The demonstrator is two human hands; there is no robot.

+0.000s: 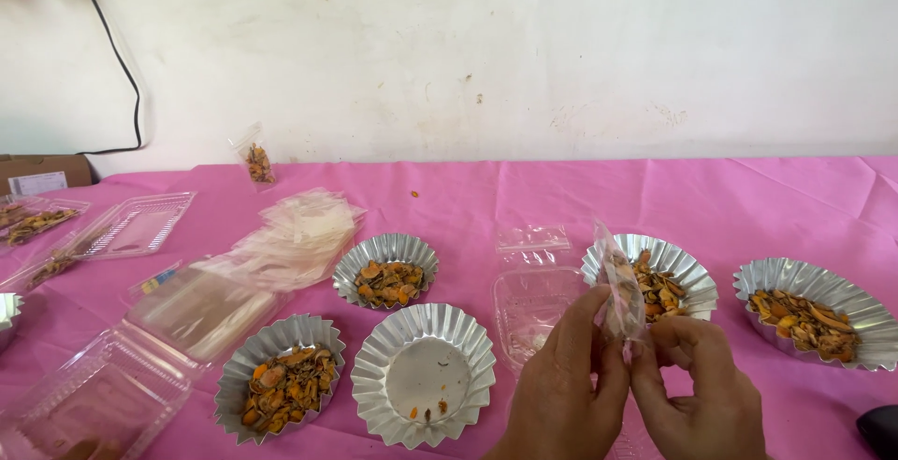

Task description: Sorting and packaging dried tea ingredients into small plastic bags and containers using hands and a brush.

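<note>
Both hands, left [569, 380] and right [700, 387], pinched shut on the bottom end of a small clear pouch [620, 292], long axis rising upright from the fingertips, nearer the left, just in front of a foil cup [687, 268] of dried orange pieces.

left hand [564, 387] — bare, no ring | right hand [703, 394] — bare, no sleeve showing

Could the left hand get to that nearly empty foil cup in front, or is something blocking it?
Probably yes. The nearly empty foil cup sits just beside the left hand on the pink cloth, with nothing between them. But both hands now pinch the small clear pouch, so the left hand would first have to let go.
</note>
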